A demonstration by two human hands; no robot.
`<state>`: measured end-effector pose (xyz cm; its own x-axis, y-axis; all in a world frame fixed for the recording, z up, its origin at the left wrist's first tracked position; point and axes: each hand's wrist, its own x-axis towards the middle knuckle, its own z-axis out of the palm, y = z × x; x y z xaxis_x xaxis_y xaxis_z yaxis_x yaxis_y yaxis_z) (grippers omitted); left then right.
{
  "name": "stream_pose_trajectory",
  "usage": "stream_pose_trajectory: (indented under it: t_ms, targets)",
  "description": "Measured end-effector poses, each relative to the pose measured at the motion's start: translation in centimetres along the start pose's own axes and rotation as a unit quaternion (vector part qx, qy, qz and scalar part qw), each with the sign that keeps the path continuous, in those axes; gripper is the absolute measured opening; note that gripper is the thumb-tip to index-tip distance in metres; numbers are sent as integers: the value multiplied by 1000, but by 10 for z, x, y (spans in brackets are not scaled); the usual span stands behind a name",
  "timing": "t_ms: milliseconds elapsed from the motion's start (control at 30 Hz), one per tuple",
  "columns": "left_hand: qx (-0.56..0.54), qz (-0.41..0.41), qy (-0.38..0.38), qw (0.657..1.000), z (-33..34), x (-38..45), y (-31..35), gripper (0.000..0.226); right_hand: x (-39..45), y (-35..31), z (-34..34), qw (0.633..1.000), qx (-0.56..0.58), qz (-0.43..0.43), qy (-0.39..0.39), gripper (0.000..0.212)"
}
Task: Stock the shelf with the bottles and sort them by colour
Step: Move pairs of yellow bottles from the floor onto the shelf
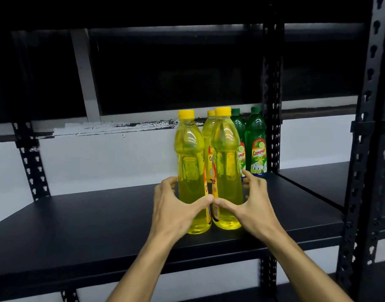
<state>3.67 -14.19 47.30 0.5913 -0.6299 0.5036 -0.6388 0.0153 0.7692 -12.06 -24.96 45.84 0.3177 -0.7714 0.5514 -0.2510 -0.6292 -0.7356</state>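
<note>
Your left hand (172, 205) cups the lower body of the left front yellow bottle (190, 171), fingers curved round its far left side and thumb laid across its near face; your right hand (250, 200) mirrors this on the right front yellow bottle (226, 168), fingers round the right side, thumb in front. Both hands are spread wide and loosely curved; whether they clasp firmly or merely rest against the plastic cannot be told. The two thumb tips nearly meet in front of the gap between the bottles. Both bottles stand upright, side by side and touching, near the front edge of the black shelf (89, 216). To complete this step well, slide the pair straight back together, keep the bases flat on the board, apply pressure low on the bodies so the tall bottles do not tip, and stop just beside the third yellow bottle (209, 136) standing behind them. Keep your right fingers off the two green bottles (257, 140) at the far right by the black upright post (272, 94), so the colour groups stay separate.
</note>
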Motion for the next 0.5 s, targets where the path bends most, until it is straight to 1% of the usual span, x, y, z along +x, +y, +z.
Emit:
stream_pose_trajectory:
  t_ms: [67,133,200,267,367,500]
  targets:
    - [17,10,25,1000,6,0,-3,88,-1,3,5,1000,7,-3,22,107]
    - [-3,9,30,1000,7,1,-6,82,-2,7,6,998,49,9,31,103]
    - [-31,5,25,999,7,1,-9,79,-3,14,5,995,97,23,27,97]
    - [-51,6,20,998,6,1,-13,73,-3,19,2,991,128,34,14,85]
    - [-67,-1,4,998,5,5,-19,65,-2,22,-2,992,121,36,-7,70]
    - [-89,-13,-38,995,2,12,-21,70,3,23,-6,996,78,36,-25,69]
